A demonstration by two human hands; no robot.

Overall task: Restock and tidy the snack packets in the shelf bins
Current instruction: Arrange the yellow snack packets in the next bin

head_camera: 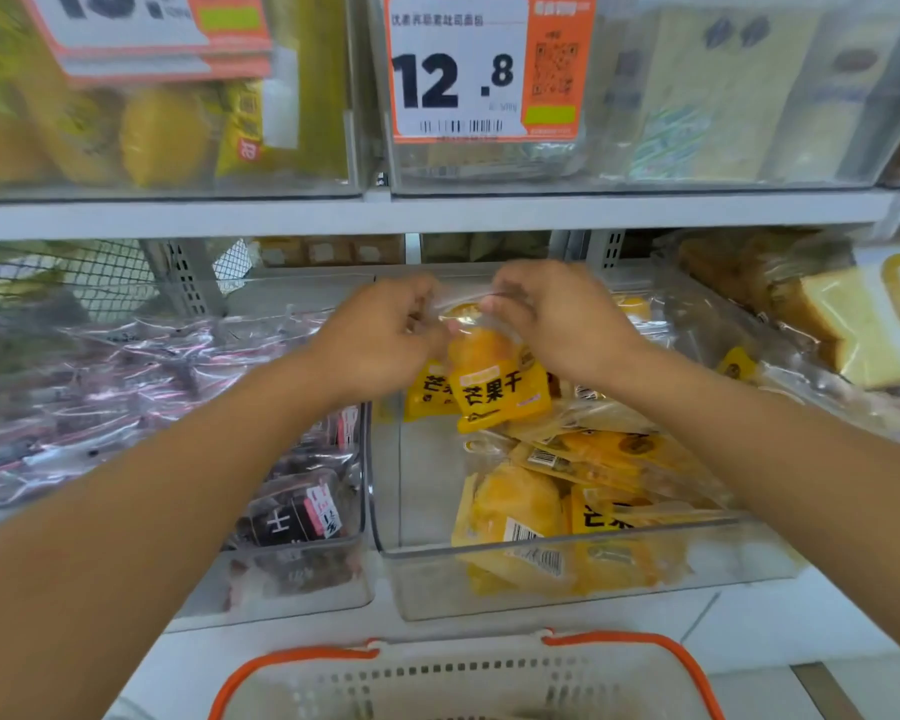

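In the head view both hands were raised together over the clear bin (567, 574): the left hand (380, 337) and right hand (557, 319) each pinched the top edge of a yellow mango packet (500, 381), which hung upright above the loose pile of packets (583, 475). To do the step well, I judged it should go down label-forward, upright behind the front row — not dropped flat. The fingertips were blurred, and the basket (468, 678) was cut off below.
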